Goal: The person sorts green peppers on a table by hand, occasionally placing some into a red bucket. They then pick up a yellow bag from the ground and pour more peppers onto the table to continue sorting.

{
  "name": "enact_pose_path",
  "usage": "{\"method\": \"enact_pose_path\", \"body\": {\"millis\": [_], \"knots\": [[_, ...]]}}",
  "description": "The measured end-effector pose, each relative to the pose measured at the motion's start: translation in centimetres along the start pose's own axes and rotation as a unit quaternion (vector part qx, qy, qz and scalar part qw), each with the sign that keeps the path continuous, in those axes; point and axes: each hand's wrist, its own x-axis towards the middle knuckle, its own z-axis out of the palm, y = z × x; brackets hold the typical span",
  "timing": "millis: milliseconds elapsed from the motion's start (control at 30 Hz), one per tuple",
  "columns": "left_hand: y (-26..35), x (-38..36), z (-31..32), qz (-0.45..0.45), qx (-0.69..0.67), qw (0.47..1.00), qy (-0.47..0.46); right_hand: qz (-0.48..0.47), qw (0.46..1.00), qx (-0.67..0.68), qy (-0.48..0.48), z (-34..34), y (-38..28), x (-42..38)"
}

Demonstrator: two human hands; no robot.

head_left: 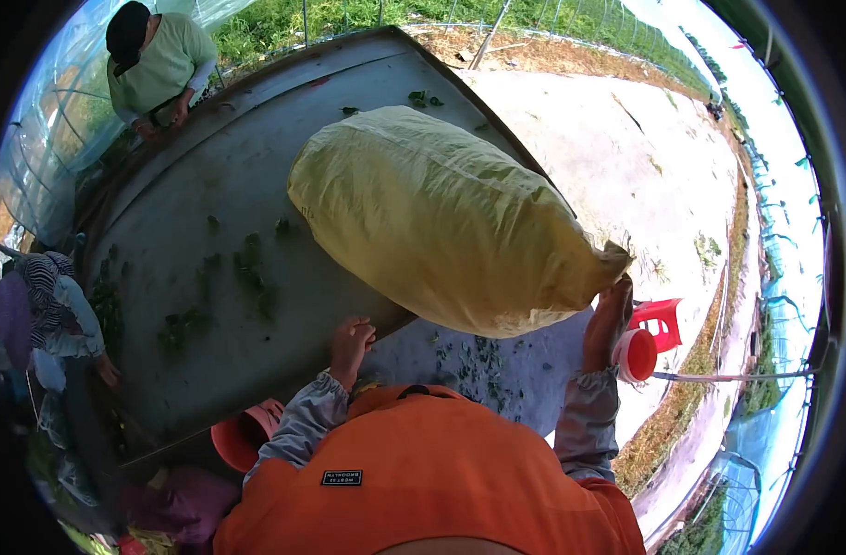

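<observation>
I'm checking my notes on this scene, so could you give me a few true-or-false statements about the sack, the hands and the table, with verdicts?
1. The right hand is at the gathered end of the sack. True.
2. The sack is bright red. False: it is pale yellow.
3. The left hand rests on the sack. False: it is apart from it, by the table's near edge.
4. Green leaves lie scattered on the table. True.

Full yellow sack [441, 222] overhanging the table's [169, 277] right edge; right hand [610, 319] gripping its gathered end, left hand [351, 350] curled.
</observation>
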Motion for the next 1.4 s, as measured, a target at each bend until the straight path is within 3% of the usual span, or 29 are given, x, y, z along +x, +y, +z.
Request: {"method": "enact_pose_path", "body": {"millis": [33, 133, 367, 533, 600, 633, 733, 833, 900, 967, 1033, 1100, 1167, 1200, 1233, 1300, 1400], "knots": [[-0.6, 0.0, 1.0, 0.023, 0.012, 0.999, -0.023, -0.015, 0.999, -0.015, -0.046, -2.1, 0.8, 0.0], [-1.3, 0.5, 4.5, 0.087, 0.029, 0.995, -0.026, 0.01, 0.997, -0.054, -0.047, -6.1, 1.7, -1.3], [0.8, -1.1, 12.7, 0.14, 0.047, 0.983, 0.11, 0.068, 0.96, -0.22, -0.158, -15.3, 6.3, -2.8], [-0.4, -0.7, 14.4, 0.15, 0.028, 0.975, 0.163, -0.102, 0.939, -0.24, -0.227, -13.4, 5.3, 0.3], [-1.5, -0.1, 14.7, 0.136, -0.058, 0.984, 0.095, -0.176, 0.925, -0.223, -0.252, -10.7, 3.3, 1.7], [-2.0, 0.0, 14.7, 0.129, -0.101, 0.985, 0.059, -0.168, 0.924, -0.201, -0.278, -9.9, 3.8, 2.2], [-3.3, -0.4, 14.8, 0.013, -0.136, 0.988, 0.077, -0.172, 0.917, -0.212, -0.292, -8.3, 4.6, 3.1], [-5.1, 0.0, 13.5, -0.069, -0.308, 0.949, 0.007, -0.192, 0.919, -0.198, -0.282, -6.5, 4.7, 3.5], [-5.5, 0.0, 13.3, 0.004, -0.264, 0.964, -0.025, -0.2, 0.921, -0.188, -0.276, -4.9, 4.9, 3.6], [-4.7, 1.0, 13.5, -0.005, -0.296, 0.951, -0.091, -0.129, 0.929, -0.187, -0.292, -3.1, 5.2, 3.9], [-3.1, 2.5, 12.4, -0.083, -0.391, 0.898, -0.187, -0.09, 0.933, -0.183, -0.298, -0.9, 5.5, 4.2], [-6.1, 6.0, 11.3, -0.084, -0.286, 0.942, -0.155, -0.063, 0.935, -0.174, -0.304, -0.2, 6.7, 5.2], [-7.6, 7.5, 10.5, -0.111, -0.229, 0.961, -0.106, -0.058, 0.946, -0.21, -0.24, -0.6, 9.1, 5.3], [-6.8, 7.0, 10.3, -0.133, -0.208, 0.966, -0.08, -0.118, 0.934, -0.258, -0.218, -2.0, 12.4, 5.9], [-4.1, 4.9, 10.7, -0.158, -0.163, 0.972, -0.059, -0.242, 0.806, -0.481, -0.247, -4.0, 15.3, 6.9], [-6.5, 6.9, 9.9, -0.186, -0.162, 0.965, -0.088, -0.101, 0.952, -0.239, -0.164, -1.5, 12.8, 6.2], [-6.2, 7.4, 9.3, -0.213, -0.101, 0.968, -0.092, -0.095, 0.936, -0.291, -0.171, -1.7, 12.9, 6.6]]}}
